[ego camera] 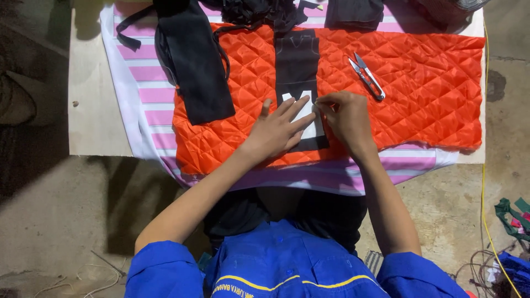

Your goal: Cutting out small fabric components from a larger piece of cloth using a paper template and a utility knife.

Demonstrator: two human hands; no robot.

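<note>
White paper pattern (312, 118) on black fabric piece (298, 72), under left hand (279, 129), right hand (345, 118).

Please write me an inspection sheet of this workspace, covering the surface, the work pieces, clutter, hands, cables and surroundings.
Surface: a pale board on the floor, covered by a pink-and-white striped cloth.
Work pieces: an orange quilted fabric lies spread flat; a black fabric strip runs down its middle, with a white piece on it.
Clutter: thread snips on the quilt; black cloth pieces at the top and left.
Hands: left hand flat on the white piece; right hand pinching its edge.
Cables: a yellow cord along the right side.
Surroundings: concrete floor; fabric scraps at right.
</note>
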